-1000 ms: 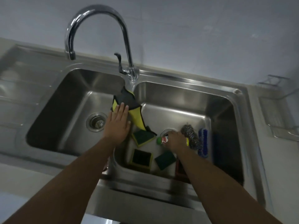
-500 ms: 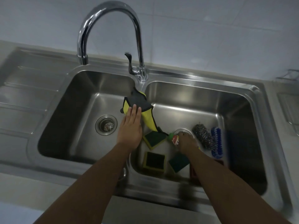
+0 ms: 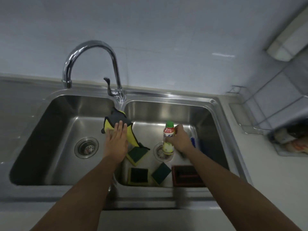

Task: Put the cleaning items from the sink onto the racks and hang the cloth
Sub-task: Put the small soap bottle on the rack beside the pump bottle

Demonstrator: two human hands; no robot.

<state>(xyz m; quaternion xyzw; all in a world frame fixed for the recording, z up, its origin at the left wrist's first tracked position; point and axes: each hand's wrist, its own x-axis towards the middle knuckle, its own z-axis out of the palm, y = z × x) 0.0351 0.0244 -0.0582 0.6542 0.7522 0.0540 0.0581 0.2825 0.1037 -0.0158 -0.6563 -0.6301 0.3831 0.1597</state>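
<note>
A grey and yellow cloth (image 3: 119,120) drapes over the divider of the double steel sink (image 3: 215,104). My left hand (image 3: 115,142) lies flat on it, fingers together. My right hand (image 3: 180,139) grips a small detergent bottle (image 3: 168,139) with a green cap, held upright above the right basin's drain. On the right basin's floor lie three green and yellow sponges (image 3: 137,153), (image 3: 139,175), (image 3: 160,172), a dark red block (image 3: 186,175) and a blue brush (image 3: 193,141), partly hidden behind my right hand.
A tall chrome tap (image 3: 93,64) arches over the left basin, whose drain (image 3: 86,147) is bare. A wire rack (image 3: 246,120) stands on the counter at the right by the tiled wall. A tray with objects (image 3: 290,144) sits beyond it.
My right hand has lifted the bottle off the basin floor and stood it upright. The left hand stays on the cloth. The view has tilted up, showing more wall and the rack.
</note>
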